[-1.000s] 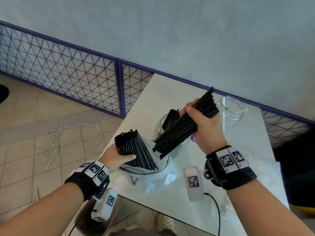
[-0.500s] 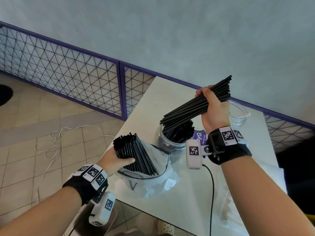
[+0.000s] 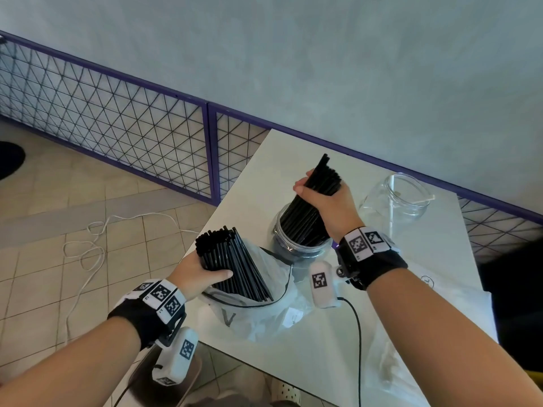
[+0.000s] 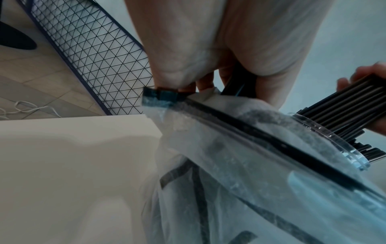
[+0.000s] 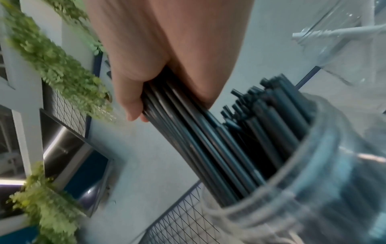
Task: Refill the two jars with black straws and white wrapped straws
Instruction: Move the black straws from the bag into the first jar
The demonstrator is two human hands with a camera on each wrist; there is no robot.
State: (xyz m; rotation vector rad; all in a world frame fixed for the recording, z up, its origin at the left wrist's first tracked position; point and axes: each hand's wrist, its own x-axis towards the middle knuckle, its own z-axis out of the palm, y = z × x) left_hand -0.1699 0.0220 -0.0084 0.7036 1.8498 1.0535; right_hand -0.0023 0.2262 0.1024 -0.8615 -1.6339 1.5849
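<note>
Setting: white bench (image 3: 308, 342) beside a grey wall, purple-framed wire fence and tiled floor at left of frame.
Right hand (image 3: 329, 207): curled round a bundle of black straws (image 3: 311, 207), lower ends inside the clear jar (image 3: 296, 248) at frame centre.
Left hand (image 3: 199, 274): grips more black straws, the bag bundle (image 3: 235, 259), standing in a clear plastic bag (image 3: 264, 312), lower centre.
Second jar (image 3: 411, 201): upper right, nearly bare, holding one white wrapped straw (image 3: 392, 212).

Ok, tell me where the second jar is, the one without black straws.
In the head view the clear jar stands at the table's far right, near the purple-framed fence, just right of the right hand and the jar of black straws.
</note>
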